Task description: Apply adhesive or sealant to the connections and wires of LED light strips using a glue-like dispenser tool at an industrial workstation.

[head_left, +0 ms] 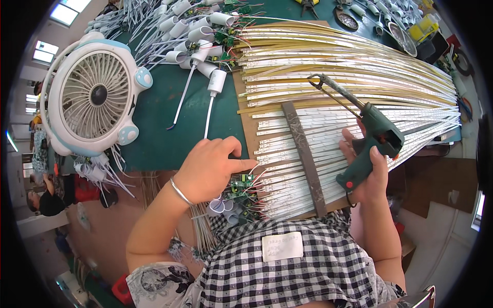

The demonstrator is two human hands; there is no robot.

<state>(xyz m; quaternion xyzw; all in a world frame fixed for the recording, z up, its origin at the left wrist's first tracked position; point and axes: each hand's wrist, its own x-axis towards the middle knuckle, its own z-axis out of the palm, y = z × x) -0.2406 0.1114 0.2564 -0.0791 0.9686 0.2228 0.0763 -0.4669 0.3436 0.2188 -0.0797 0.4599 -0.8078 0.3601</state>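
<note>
My right hand (379, 177) is wrapped round the handle of a green soldering gun (362, 167), whose long barrel points up and left over the strips, its tip raised above them. My left hand (210, 167) is curled at the left ends of the LED strips (287, 177), one digit stretched to a strip end beside a thin wire. What its fingers hold, if anything, is hidden. Just below it lie small green circuit boards (242, 187) with wires running to the strips, and white tube caps (220, 206). A dark flat bar (303, 154) lies across the strips.
A white and blue fan (97, 95) stands on the green table (154, 115) at the left. White lamp caps with cables (200, 33) are heaped at the back. Pliers (308, 6), a small round dish (346, 21) and a yellow container (424, 26) lie farther right.
</note>
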